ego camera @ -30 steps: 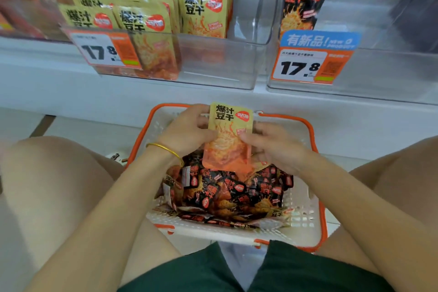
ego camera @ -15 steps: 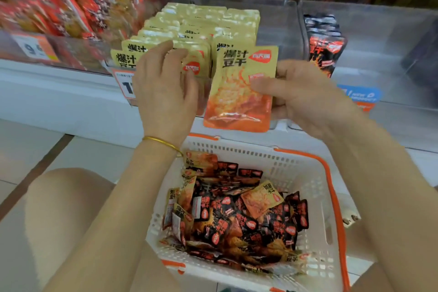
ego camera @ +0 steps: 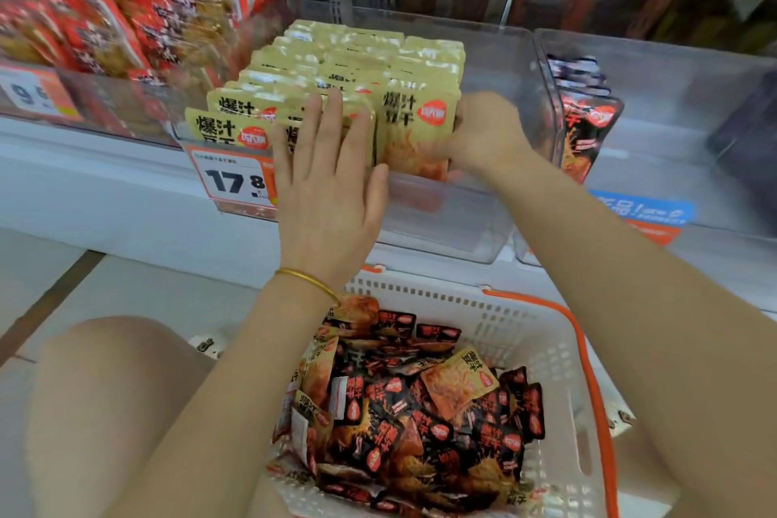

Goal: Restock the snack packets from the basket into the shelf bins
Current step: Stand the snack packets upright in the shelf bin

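Note:
A yellow snack packet (ego camera: pixel 414 130) stands upright at the front right of the clear shelf bin (ego camera: pixel 445 223), held at its right edge by my right hand (ego camera: pixel 483 135). My left hand (ego camera: pixel 328 181) lies flat with straight fingers against the front yellow packets (ego camera: pixel 235 126) in the same bin. Rows of yellow packets fill the bin behind. Below, the white basket with orange handles (ego camera: pixel 559 349) holds several black and yellow packets (ego camera: pixel 420 404).
A clear bin on the right (ego camera: pixel 672 164) holds a few black packets (ego camera: pixel 588 126). Red packets (ego camera: pixel 126 21) fill the bin on the left. Orange price tags (ego camera: pixel 231 181) hang on the bin fronts. My bare knees flank the basket on the floor.
My right hand has carried the yellow packet from above the basket up into the front right of the bin. My left hand has moved from the basket onto the front packets.

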### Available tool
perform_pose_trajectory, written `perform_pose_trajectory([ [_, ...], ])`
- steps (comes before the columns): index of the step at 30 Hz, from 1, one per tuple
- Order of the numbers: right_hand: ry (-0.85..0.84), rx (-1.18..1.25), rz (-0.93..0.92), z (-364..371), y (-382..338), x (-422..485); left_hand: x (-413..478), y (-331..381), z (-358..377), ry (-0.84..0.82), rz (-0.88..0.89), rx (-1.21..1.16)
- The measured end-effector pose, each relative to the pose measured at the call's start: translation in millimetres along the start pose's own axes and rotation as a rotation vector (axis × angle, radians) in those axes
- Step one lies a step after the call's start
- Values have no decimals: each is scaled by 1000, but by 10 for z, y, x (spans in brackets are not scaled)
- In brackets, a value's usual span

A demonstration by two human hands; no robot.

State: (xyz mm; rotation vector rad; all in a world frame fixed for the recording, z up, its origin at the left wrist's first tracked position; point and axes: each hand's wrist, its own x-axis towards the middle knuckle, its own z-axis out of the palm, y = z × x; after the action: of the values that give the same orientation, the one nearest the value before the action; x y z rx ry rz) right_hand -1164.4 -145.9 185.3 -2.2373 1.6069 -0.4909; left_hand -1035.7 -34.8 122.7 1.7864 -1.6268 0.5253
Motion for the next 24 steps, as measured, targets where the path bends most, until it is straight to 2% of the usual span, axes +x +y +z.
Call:
perform_pose_trajectory([
  [7,-91,-83,131,90,63,59,25,8,22,23,5,-25],
  [11,-93,84,149,134,80,113,16,25,41,35,11,-25],
  [15,-110,88,163,92,63,92,5,50,41,62,27,-38],
  [20,-1,68,119,10,4,7,-60,154,10,96,87,-131],
  [24,199,44,-20,-180,-144,-285,-177,229,12,130,179,-220],
])
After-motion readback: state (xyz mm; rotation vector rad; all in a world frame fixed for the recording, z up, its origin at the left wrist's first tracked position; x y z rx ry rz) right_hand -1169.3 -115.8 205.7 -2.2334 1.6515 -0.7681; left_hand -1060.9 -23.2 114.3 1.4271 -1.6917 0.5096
